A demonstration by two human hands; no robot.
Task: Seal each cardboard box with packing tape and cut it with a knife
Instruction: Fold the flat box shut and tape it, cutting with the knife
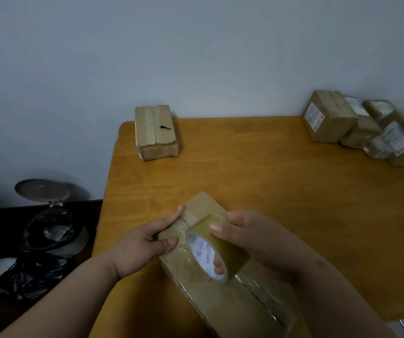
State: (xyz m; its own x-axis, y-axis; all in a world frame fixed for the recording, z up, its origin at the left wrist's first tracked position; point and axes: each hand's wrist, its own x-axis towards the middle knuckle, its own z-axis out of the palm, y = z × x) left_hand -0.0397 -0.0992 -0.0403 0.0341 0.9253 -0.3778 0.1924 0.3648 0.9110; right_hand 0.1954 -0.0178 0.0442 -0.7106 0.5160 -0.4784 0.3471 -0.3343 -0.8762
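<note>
A long cardboard box (222, 296) lies at the near edge of the wooden table (269, 181), with clear tape glinting along its top. My left hand (147, 242) grips the box's far left end, thumb on top. My right hand (252, 237) holds a roll of clear packing tape (210, 250) upright on the box, one finger through its core. A tape strip runs from the roll toward my left thumb. No knife is in view.
Another taped box (155, 131) stands at the table's far left corner. Several labelled boxes (366, 128) are piled at the far right. Left of the table, on the dark floor, stand a pedal bin (49, 215) and black bags (27, 274).
</note>
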